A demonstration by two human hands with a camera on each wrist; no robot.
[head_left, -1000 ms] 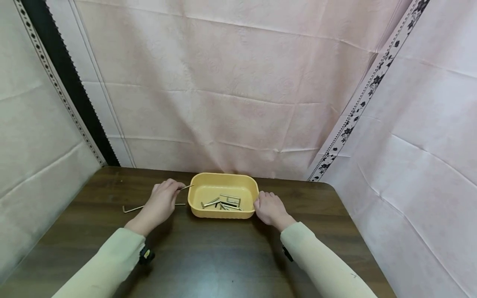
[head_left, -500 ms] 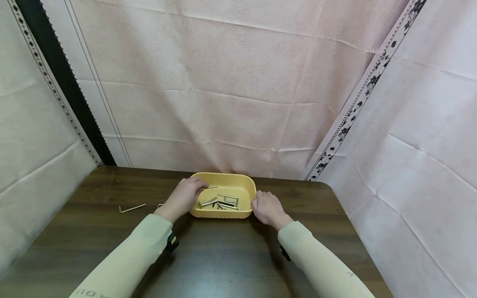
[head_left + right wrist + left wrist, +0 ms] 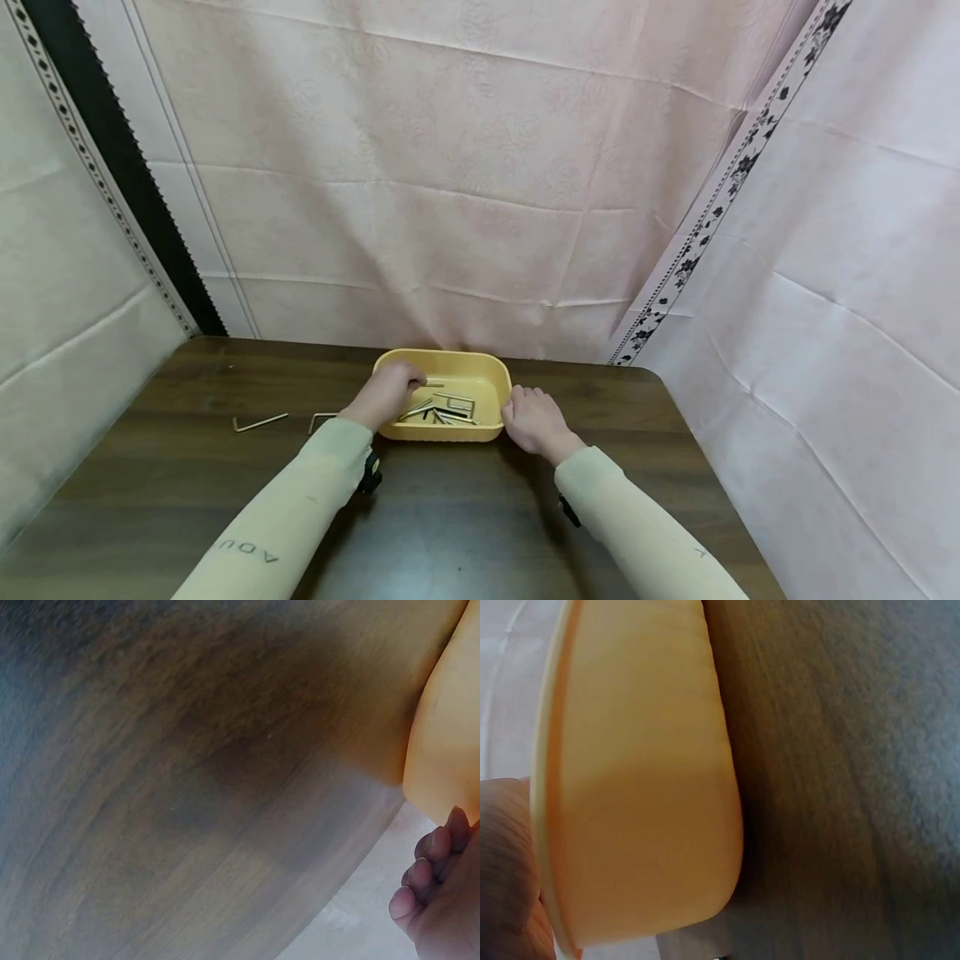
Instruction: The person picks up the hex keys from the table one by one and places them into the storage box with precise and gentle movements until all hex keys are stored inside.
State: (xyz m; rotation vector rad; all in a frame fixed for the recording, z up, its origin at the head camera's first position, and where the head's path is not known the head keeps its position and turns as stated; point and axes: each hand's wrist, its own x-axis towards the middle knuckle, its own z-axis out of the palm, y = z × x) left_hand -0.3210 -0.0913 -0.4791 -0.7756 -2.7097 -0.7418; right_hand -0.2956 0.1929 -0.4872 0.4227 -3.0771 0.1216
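A yellow plastic tray (image 3: 450, 433) stands near the far edge of the table, with several L-shaped hex keys (image 3: 454, 400) lying in it. My left hand (image 3: 388, 393) reaches over its left rim and pinches a hex key (image 3: 435, 385), whose thin metal end sticks out past the fingers. At the right end my right hand (image 3: 534, 419) holds the tray's rim, its fingers (image 3: 431, 847) curled by the wall. In the left wrist view the tray's outer wall (image 3: 637, 787) hides most of the left hand and the key.
Two more hex keys lie on the dark wooden table (image 3: 450, 517) left of the tray: one hex key (image 3: 260, 422) farther out, another hex key (image 3: 322, 415) partly behind the left forearm. A pale curtain (image 3: 420, 208) hangs behind the table, and more cloth at both sides.
My left hand has moved right with its hex key, from outside the tray's left end to over its inside. The right hand has stayed at the tray's right rim.
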